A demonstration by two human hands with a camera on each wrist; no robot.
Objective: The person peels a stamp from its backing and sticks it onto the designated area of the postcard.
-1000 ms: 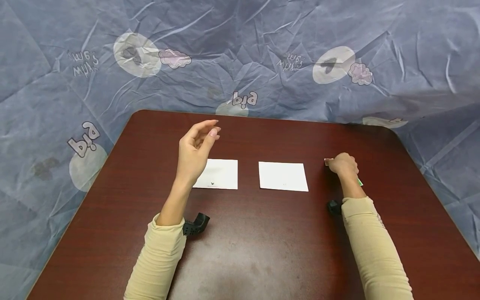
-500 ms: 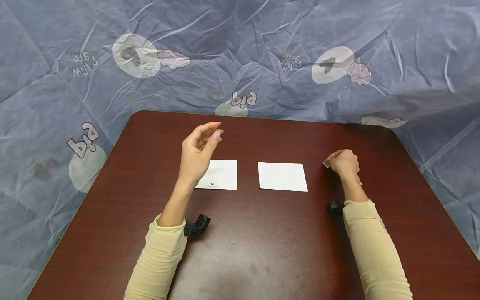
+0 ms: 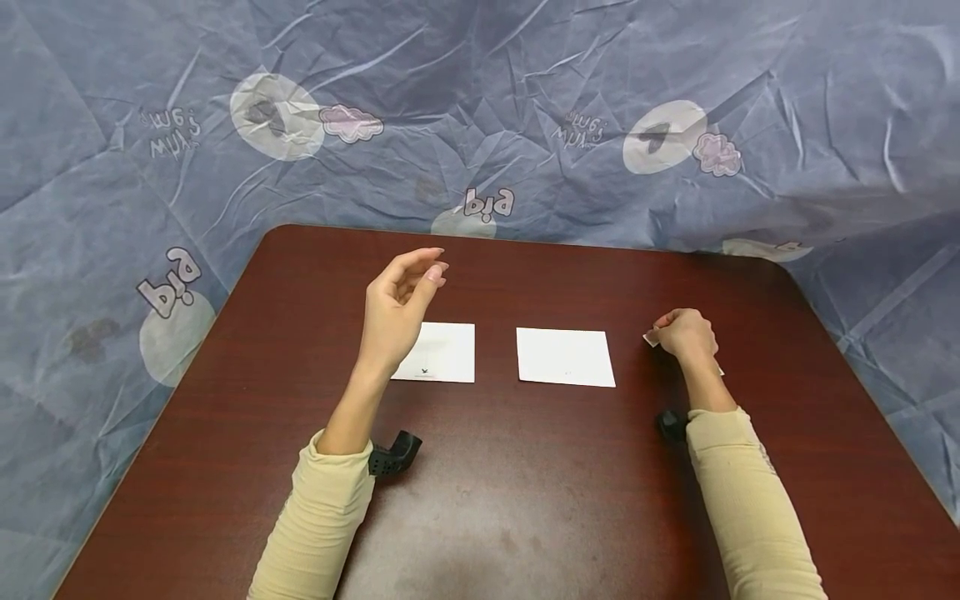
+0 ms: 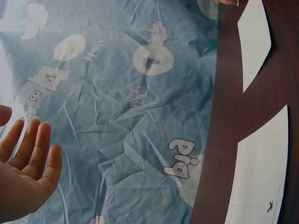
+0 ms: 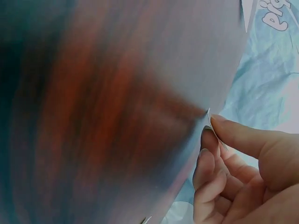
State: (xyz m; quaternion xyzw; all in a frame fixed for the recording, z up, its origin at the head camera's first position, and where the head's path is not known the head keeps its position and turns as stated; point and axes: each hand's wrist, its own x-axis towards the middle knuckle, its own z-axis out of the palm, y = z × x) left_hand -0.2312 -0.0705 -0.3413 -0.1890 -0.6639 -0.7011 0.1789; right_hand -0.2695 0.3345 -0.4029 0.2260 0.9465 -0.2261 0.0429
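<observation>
Right grip (image 3: 686, 333) has a thin pale piece (image 3: 650, 340) pinched at its edge, thumb against fingers, to the right of the white cards on the bench (image 3: 525, 483). Edge pinch makes sense: flat stock likely offers little else to grab. Left grip (image 3: 392, 312) is empty, fingers loosely bent, raised and hiding part of the left card (image 3: 446, 354) in the head view; looks parked. Left card and right card (image 3: 566, 357) lie flat, side by side with a gap, probably so both stay unobstructed by each other.

Count: two grips, two white cards, one piece in the pinch, one printed cloth (image 3: 450, 108) behind. A pale corner (image 3: 721, 371) pokes out by the right wrist; mostly hidden, so can't tell if it's the same piece or another.
</observation>
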